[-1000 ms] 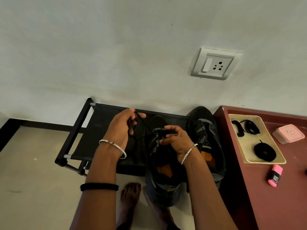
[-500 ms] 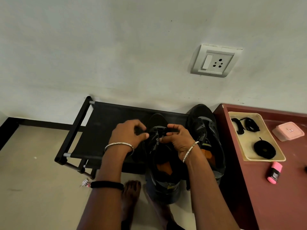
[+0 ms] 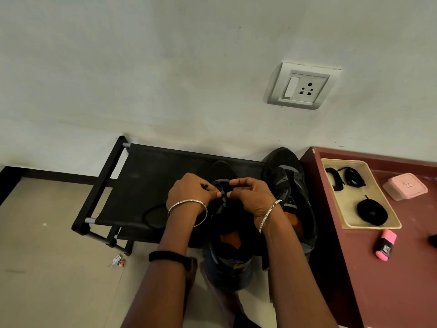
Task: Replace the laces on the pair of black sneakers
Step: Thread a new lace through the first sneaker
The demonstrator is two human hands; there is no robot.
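shoe rack [image 3: 146,181]: our landmark, a low black frame with a fabric top, standing on the floor against the wall.
near sneaker [image 3: 228,263]: it stands on the rack's right half with its toe toward the wall. The heel hangs past the rack's front edge, and an orange insole shows inside.
second sneaker [image 3: 286,176]: at the rack's right end, just beside the first, toe toward the wall.
left hand [image 3: 191,192]: above the rack's right half, over the near sneaker's eyelets. Its grip is closed, thumb and forefinger pinching the black lace [image 3: 223,194].
right hand [image 3: 253,197]: just right of the left hand over the same part of the rack, fingertips almost meeting it. Its grip is also pinched closed on the lace.
lace run: only a short dark bit shows between the two pinches; we lose the rest against the black shoe.
dark loop [image 3: 155,216]: a thin oval on the rack's fabric near its front edge; we cannot tell what it is.
counter [image 3: 402,280]: maroon, directly right of the rack.
tray [image 3: 345,209]: beige, on the counter right of the rack, holding black lace bundles [image 3: 372,213].
pink box [image 3: 405,187]: farther right of the rack than the tray.
pink marker [image 3: 385,245]: right of the rack, nearer us than the tray.
wrapper [image 3: 118,260]: on the floor by the rack's front left leg.
socket [image 3: 301,87]: on the wall above the rack's right end.
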